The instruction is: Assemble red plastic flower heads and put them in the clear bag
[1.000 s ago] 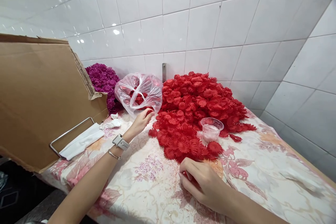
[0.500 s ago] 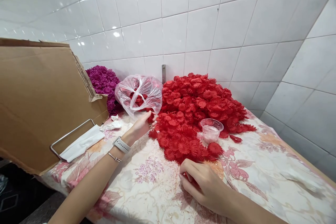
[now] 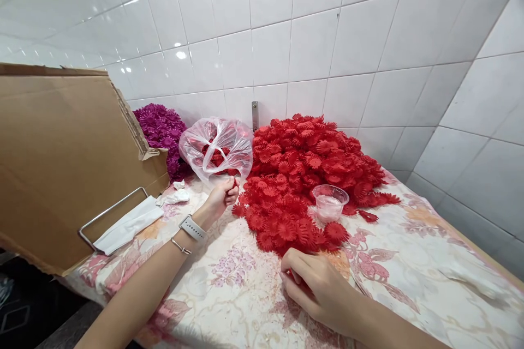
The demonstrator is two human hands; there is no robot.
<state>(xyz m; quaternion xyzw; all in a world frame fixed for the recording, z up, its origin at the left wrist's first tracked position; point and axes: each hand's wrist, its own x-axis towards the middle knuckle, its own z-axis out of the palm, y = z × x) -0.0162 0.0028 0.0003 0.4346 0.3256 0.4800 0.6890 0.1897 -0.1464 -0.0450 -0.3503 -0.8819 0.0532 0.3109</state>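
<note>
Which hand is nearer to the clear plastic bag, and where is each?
Left. The left hand is at the near edge of the plastic bag; the right hand is farther, in front of the red flower pile.

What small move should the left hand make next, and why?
Probably draw the left hand back toward the right hand: it seems to pinch something red near the plastic bag, and the right hand is curled beside the red flower pile, with red showing between its fingers.
</note>
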